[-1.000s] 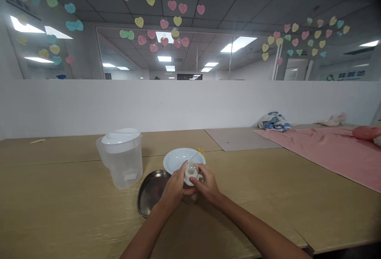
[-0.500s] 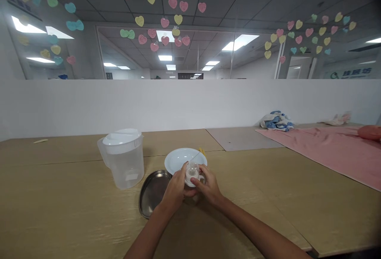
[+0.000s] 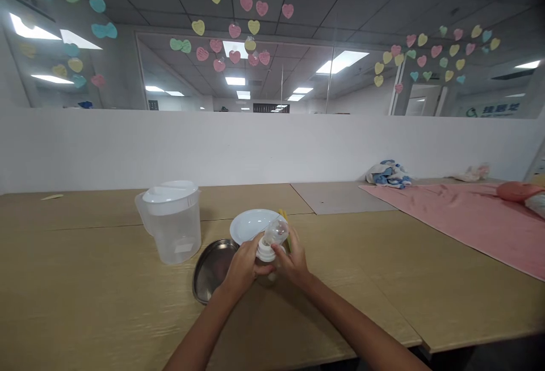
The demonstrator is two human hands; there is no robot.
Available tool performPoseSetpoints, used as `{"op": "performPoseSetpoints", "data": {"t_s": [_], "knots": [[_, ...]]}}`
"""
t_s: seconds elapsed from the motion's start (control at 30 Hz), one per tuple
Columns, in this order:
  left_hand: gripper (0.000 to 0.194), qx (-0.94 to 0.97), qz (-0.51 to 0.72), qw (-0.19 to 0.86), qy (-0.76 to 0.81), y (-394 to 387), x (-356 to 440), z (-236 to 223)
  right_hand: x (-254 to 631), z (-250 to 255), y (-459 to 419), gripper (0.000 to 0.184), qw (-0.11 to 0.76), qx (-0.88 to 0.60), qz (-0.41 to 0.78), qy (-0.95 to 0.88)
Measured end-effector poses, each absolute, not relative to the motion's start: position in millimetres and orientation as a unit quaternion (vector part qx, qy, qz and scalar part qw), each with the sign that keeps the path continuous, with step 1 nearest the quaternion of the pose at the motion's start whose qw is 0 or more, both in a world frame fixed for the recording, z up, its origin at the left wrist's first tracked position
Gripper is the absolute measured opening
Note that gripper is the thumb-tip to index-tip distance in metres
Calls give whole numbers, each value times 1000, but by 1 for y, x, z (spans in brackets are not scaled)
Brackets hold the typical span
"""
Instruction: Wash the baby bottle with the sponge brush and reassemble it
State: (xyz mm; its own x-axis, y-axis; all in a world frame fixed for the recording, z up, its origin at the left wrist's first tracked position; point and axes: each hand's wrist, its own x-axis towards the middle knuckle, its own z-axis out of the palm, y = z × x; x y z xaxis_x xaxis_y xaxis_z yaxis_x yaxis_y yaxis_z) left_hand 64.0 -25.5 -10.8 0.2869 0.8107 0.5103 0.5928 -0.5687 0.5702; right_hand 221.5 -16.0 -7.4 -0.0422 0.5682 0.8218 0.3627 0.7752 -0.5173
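Above the table, just in front of the white bowl, my two hands work close together on a baby bottle top. My left hand is closed around its white collar. My right hand grips the clear domed cap, thumb at its lower edge and fingers along its right side. The dome tilts up to the right of the collar; whether the two still touch, I cannot tell. A small pale bit shows beneath the collar, too small to name. Beside my left forearm lies a shallow metal tray.
A clear lidded plastic pitcher stands at the left. Yellow sticks lie by the bowl. On the right, a pink cloth covers the table, with a blue-and-white cloth crumpled near the wall. The table's front edge shows at lower right.
The clear domed cap has tipped up and to the right, away from the white collar, with my right hand. The view has shifted slightly.
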Motion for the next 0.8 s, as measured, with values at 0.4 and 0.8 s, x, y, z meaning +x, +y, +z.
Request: {"op": "performPoseSetpoints", "data": {"t_s": [0.4,0.8], "knots": [[57,762,429,200,443,-33,66,1,238,-11,24,43,666,-410,60,-621],[52,781,439,157,415,-41,66,7,241,-22,33,30,569,-438,62,-693]]}}
